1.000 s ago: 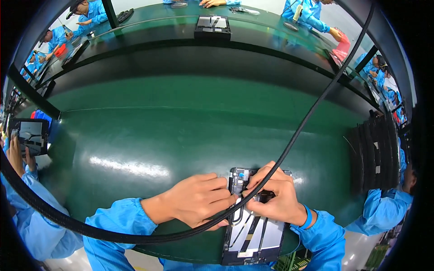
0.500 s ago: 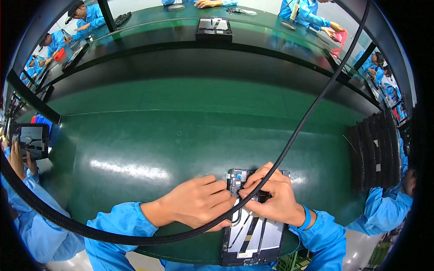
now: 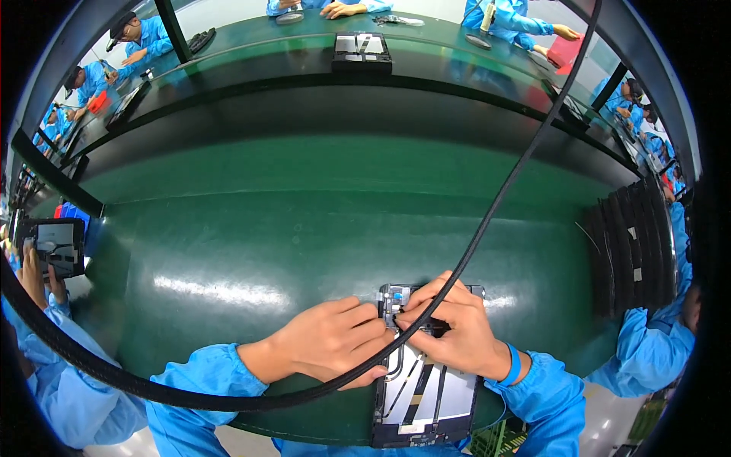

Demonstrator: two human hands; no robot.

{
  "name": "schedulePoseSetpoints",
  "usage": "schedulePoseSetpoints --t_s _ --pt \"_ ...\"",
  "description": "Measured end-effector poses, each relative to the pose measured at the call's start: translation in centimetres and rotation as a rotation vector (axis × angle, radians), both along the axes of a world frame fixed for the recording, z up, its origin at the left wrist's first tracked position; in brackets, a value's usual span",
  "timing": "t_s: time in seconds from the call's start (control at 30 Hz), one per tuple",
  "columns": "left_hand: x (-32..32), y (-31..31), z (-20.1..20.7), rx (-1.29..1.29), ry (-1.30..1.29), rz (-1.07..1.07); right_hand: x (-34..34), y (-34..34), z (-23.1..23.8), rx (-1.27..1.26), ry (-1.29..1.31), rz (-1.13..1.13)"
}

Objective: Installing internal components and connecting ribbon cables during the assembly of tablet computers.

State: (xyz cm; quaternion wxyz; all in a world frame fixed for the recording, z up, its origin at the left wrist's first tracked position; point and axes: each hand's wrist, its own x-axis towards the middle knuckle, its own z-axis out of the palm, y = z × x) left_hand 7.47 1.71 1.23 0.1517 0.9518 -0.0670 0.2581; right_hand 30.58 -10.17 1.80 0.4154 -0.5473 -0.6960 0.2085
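An opened tablet [image 3: 449, 396], its circuit parts and pale inner panel with dark flex strips exposed, lies on the green table in front of me. My left hand [image 3: 333, 340] is at its left edge, fingers curled and closed, thumb beside the rim. Over the tablet's upper part, my right hand [image 3: 457, 324] is closed in a pinch near the small parts at the top left. Whatever sits between those fingertips is too small to make out. A blue band [image 3: 515, 367] circles my right wrist. A black braided cable [image 3: 487, 236] passes in front of both hands and hides some fingers.
A stack of black trays [image 3: 633, 251] stands at the right. Another opened tablet [image 3: 362, 52] rests on the far shelf. At the left, a co-worker's hands hold a tablet [image 3: 59, 245]. Across the table, a person handles a red sheet or bag [image 3: 565, 53].
My hands stay at the tablet, with the right fingertips shifted slightly left. Across the table, a co-worker's hands have moved apart around the red item. The view has shifted a little.
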Motion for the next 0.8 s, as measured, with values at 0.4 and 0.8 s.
schedulePoseSetpoints --t_s 0.4,0.8 --pt "0.1 -1.7 0.0 0.068 -0.064 0.115 -0.5 -0.7 -0.6 0.1 -0.005 -0.07" --pt "-0.9 -9.4 0.3 0.035 0.244 -0.264 3.8 -5.0 4.8 0.518 -0.184 -0.511"
